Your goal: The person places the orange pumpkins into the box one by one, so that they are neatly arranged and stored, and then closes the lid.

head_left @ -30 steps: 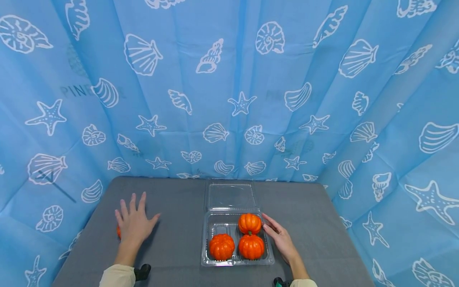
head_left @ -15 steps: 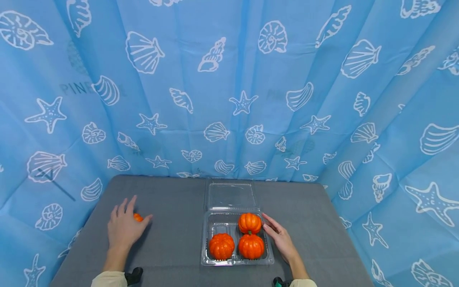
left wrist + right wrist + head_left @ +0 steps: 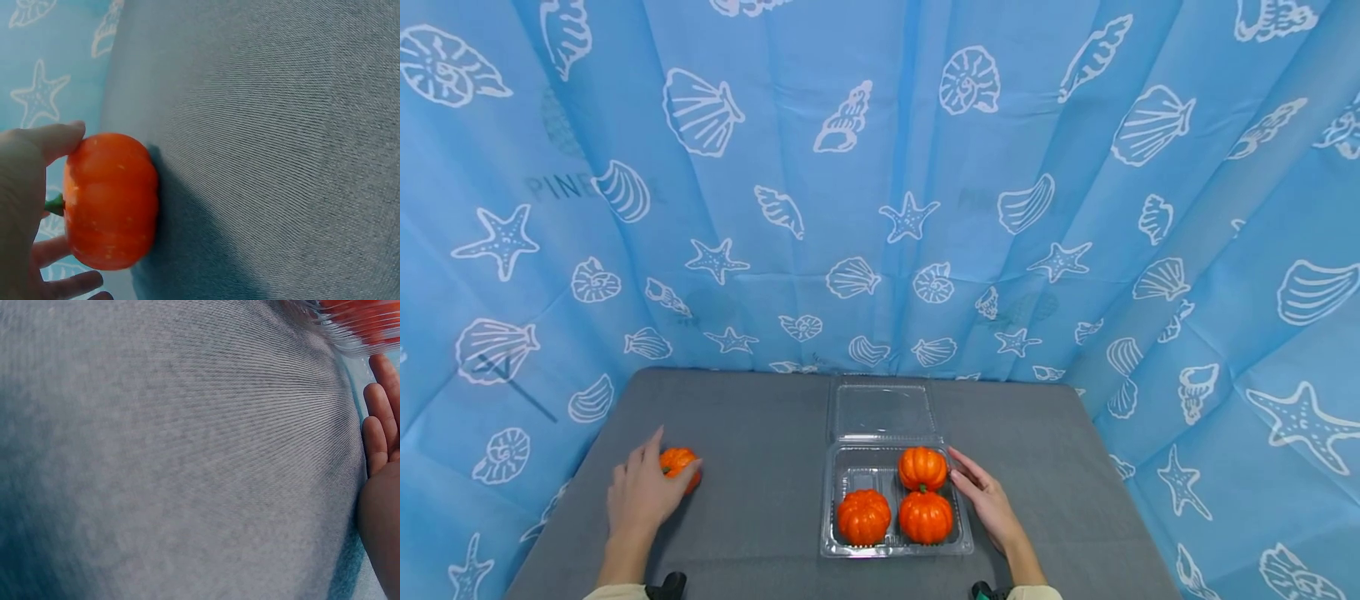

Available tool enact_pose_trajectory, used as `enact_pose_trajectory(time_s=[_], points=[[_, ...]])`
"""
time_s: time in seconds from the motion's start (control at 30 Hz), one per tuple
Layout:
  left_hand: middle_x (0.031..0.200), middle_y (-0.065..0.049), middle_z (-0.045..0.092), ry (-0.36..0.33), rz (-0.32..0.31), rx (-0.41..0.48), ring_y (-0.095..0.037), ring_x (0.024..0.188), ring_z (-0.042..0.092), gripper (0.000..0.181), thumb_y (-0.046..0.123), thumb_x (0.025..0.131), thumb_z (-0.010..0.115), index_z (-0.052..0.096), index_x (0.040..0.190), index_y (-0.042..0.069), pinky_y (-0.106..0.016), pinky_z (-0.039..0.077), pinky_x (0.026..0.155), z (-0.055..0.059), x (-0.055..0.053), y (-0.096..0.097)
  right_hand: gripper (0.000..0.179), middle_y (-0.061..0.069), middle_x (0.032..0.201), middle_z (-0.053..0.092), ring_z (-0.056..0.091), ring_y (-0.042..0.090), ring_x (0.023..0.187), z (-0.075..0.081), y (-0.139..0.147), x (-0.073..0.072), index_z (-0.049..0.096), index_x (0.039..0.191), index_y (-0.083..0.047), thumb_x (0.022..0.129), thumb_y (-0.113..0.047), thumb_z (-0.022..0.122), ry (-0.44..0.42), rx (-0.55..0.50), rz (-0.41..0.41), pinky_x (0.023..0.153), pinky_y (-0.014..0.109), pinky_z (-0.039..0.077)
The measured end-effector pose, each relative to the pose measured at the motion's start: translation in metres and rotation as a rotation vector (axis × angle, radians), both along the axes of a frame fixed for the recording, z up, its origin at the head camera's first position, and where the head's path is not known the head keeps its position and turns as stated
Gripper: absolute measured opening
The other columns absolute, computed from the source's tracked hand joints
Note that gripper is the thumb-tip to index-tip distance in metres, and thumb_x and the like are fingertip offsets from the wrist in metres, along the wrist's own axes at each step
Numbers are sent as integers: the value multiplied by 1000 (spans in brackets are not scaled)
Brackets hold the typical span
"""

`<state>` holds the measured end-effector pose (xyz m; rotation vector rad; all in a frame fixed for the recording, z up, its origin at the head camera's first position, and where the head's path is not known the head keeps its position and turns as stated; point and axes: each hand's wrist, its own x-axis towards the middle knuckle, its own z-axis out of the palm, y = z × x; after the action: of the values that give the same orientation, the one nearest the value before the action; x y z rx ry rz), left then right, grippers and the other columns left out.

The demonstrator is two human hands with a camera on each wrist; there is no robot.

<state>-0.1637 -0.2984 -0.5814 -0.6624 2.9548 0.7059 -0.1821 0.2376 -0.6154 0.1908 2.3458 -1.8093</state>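
The lone orange pumpkin stands on the grey tabletop at the person's left, its green stem toward the palm of the left hand. That hand is part open around it: thumb tip against one side, fingers loosely spread about the other, no firm grip showing. A sound hold would probably come from drawing the fingers in at the widest part, opposite the thumb (the rounded ribs look slippery), then lifting straight up. The right hand, relaxed and holding nothing, lies with fingertips at the right edge of the clear plastic box containing three other pumpkins; a light touch there should avoid shifting it.
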Motion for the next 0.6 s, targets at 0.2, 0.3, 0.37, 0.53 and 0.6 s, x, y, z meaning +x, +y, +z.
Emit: enact_pose_trajectory(time_s=[0.2, 0.3, 0.37, 0.53, 0.6], points=[[152, -39, 32, -70, 2, 27, -60, 121, 33, 113, 81, 85, 56, 24, 159, 2, -74, 33, 100, -3, 3, -2, 55, 12, 153, 54, 55, 31, 136, 0, 0, 1, 54, 148, -17, 99, -39, 64, 6, -1, 12, 111, 45, 49], [146, -40, 39, -87, -10, 30, -58, 116, 36, 114, 84, 84, 53, 30, 155, -2, -71, 36, 95, -3, 3, -1, 54, 12, 153, 53, 55, 31, 137, 0, 1, 1, 54, 148, -16, 99, -37, 64, 8, -14, 12, 111, 44, 49], [141, -40, 44, -85, -14, 24, -57, 113, 38, 113, 85, 83, 52, 35, 152, -3, -69, 37, 93, -1, 4, 0, 54, 11, 153, 54, 55, 31, 137, -1, 1, 1, 55, 148, -17, 99, -37, 64, 9, -11, 12, 111, 44, 49], [132, -38, 51, -42, 0, 15, -52, 107, 44, 109, 81, 84, 57, 39, 147, -6, -63, 40, 87, 3, 4, 4, 54, 11, 153, 55, 55, 30, 136, -2, 1, 0, 55, 148, -18, 99, -39, 64, 12, 1, 16, 113, 49, 47], [131, -38, 51, -14, 15, 36, -51, 106, 46, 106, 77, 85, 59, 39, 147, -7, -60, 42, 85, 4, 2, 6, 54, 11, 152, 55, 56, 29, 136, -2, 2, -1, 54, 148, -17, 99, -39, 64, 14, 0, 17, 114, 49, 47]])
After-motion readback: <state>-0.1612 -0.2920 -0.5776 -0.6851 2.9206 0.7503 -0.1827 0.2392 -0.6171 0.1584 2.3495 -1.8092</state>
